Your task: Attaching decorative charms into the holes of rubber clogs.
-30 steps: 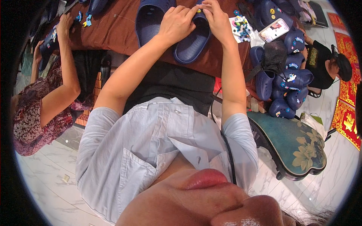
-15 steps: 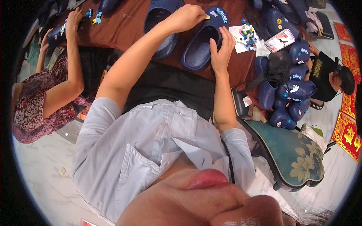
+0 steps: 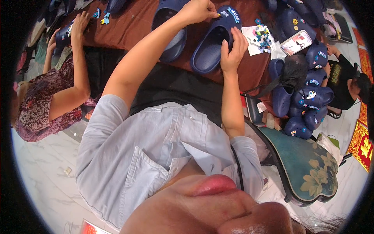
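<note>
A navy clog (image 3: 207, 54) lies on the brown tablecloth in front of me, its toe pointing away, with a blue-and-white lettered charm (image 3: 233, 15) and a small pale charm on its toe. My left hand (image 3: 198, 11) pinches a small yellow charm at the left side of that toe; most of the charm is hidden by the fingers. My right hand (image 3: 234, 51) lies along the clog's right side, fingers stretched toward the toe and thumb apart. Another navy clog (image 3: 174, 45) sits to the left, partly behind my left forearm.
Loose colourful charms (image 3: 261, 39) lie on white paper (image 3: 249, 46) right of the clog. Beyond are a phone (image 3: 296, 43), a black mesh pouch (image 3: 292, 70) and a pile of decorated clogs (image 3: 311, 97). A co-worker (image 3: 58, 97) handles a clog at left; another person (image 3: 343, 84) is at right.
My left hand has brought the yellow charm closer, against the clog's toe. The right hand stays by the clog's side. The whole view has shifted slightly.
</note>
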The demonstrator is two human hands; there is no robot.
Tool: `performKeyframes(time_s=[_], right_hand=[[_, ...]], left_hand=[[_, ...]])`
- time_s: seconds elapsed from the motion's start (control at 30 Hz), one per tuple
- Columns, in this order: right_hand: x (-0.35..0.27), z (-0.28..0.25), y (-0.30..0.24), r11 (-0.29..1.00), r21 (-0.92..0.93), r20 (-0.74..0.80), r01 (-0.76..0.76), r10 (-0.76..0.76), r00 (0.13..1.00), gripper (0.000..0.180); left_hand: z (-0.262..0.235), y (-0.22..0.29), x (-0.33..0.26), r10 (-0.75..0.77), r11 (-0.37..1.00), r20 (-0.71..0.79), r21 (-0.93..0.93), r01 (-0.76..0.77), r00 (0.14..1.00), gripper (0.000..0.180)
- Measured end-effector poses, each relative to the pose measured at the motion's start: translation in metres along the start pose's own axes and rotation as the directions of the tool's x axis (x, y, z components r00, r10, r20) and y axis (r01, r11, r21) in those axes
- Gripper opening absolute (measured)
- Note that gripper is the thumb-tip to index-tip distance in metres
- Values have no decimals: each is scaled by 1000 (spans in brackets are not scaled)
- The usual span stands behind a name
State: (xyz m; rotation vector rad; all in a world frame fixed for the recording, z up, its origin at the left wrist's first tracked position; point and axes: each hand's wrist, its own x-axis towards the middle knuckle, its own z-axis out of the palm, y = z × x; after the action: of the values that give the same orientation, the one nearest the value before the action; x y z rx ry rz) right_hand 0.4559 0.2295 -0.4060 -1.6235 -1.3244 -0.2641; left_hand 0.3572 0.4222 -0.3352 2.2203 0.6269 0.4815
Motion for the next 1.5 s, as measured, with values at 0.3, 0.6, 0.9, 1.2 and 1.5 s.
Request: performKeyframes(time_s=[0.3, 0.6, 0.9, 1.2, 1.5], right_hand=[[0, 1, 0, 1000, -2, -13, 4, -4, 1000, 46], [-1, 0, 1, 1000, -11, -15, -12, 11, 1000, 47], [-1, 4, 3, 1000, -20, -38, -10, 9, 999, 47], [-1, 5, 3, 999, -38, -44, 5, -7, 999, 48], [-2, 3, 5, 999, -35, -42, 16, -18, 999, 48]], left_hand=[[6, 12, -6, -43, 998, -83, 46, 47, 996, 23], [21, 28, -19, 3, 950, -189, 306, 56, 982, 23], [32, 14, -32, 233, 899, -217, 420, -125, 948, 25], [31, 17, -34, 190, 914, -184, 392, -105, 964, 26], [40, 26, -51, 292, 876, -242, 455, -157, 926, 39]])
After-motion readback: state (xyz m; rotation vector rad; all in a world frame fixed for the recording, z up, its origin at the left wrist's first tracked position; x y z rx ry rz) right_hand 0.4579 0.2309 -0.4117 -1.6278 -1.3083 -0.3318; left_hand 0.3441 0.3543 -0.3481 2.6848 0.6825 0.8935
